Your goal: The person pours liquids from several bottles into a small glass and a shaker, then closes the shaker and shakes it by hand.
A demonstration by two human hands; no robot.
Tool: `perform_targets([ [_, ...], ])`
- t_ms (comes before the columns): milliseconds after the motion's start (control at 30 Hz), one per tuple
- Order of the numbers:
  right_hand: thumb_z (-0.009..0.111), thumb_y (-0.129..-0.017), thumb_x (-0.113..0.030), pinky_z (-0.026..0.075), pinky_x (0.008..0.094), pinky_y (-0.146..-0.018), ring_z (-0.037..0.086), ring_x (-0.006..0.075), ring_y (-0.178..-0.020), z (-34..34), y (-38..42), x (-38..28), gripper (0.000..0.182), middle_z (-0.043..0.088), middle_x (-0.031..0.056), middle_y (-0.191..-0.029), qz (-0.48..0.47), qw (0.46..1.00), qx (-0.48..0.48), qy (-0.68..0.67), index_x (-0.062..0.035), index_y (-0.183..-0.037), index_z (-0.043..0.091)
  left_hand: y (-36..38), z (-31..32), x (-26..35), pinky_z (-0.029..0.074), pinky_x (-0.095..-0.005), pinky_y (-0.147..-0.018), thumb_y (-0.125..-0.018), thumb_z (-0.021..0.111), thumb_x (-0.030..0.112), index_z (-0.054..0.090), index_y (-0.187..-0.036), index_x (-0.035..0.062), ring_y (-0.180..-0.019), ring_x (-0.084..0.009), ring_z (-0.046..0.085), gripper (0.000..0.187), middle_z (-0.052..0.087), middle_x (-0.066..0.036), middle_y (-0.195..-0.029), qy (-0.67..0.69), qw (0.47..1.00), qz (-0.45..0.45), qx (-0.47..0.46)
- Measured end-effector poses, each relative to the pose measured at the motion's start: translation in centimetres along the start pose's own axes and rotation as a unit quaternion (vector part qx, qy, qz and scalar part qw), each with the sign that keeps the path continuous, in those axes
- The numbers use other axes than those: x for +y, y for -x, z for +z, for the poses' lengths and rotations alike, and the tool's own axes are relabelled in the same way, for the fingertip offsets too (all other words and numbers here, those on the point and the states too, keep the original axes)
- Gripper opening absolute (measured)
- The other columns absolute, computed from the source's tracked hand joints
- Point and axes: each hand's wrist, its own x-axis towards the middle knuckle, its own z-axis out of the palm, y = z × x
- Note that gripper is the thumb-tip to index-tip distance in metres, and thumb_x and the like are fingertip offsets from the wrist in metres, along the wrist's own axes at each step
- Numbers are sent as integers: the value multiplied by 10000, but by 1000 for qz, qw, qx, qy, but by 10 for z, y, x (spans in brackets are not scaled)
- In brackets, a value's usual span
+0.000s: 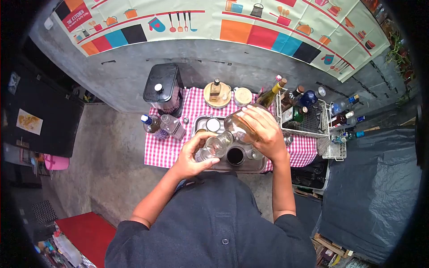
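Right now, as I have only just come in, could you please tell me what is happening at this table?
A person's left hand holds a glass, and the right hand holds a bottle tilted towards it. The bottle's neck is at the glass's rim; I cannot tell whether anything is flowing. Below them is a tray with a cup that looks dark inside.
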Motion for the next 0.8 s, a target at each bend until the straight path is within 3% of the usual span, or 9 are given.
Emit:
perform_targets([
  [200,735,-703,-68,458,441,-997,595,313,-1130,1,-15,-4,430,650,124,-1149,-13,1000,4,27,-47,-1124,654,-2,-10,3,454,-302,-886,-752,776,61,502,-1263,14,-973,-133,570,582,606,-71,-1139,3,1000,30,1],
  [267,731,-702,-66,458,441,-997,594,312,-1132,0,-20,-9,425,650,123,-1150,-12,999,-1,31,-45,-1120,655,0,-18,5,379,-342,-1058,-726,794,75,479,-1285,-1,-1197,-186,530,647,564,-103,-1259,-12,1000,-14,-19],
  [400,720,-702,-63,458,442,-995,593,311,-1140,4,-28,-15,416,650,121,-1157,-12,999,0,41,-40,-1112,657,1,-33,5,384,-344,-1055,-716,811,96,498,-1270,-2,-1191,-189,540,644,577,-112,-1245,-75,997,-8,-19],
  [600,716,-705,-61,458,441,-988,591,306,-1144,12,-41,-25,422,648,118,-1167,-10,998,-7,67,-45,-1122,656,-5,-56,21,427,-314,-951,-678,834,155,576,-1234,8,-1070,-182,583,630,622,-100,-1131,-155,987,5,-29],
  [667,716,-704,-61,455,441,-991,587,304,-1151,14,-45,-31,432,646,116,-1174,-3,997,-13,77,-49,-1131,654,-6,-63,23,443,-289,-719,-678,829,166,606,-1225,44,-796,-148,515,603,601,-52,-961,-166,984,64,-21],
  [800,715,-702,-66,447,440,-997,577,302,-1166,18,-53,-38,457,640,110,-1194,7,995,-27,96,-58,-1153,647,-5,-79,28,449,-287,-722,-683,828,156,608,-1210,49,-831,-159,545,581,613,-65,-971,-149,986,68,-27],
])
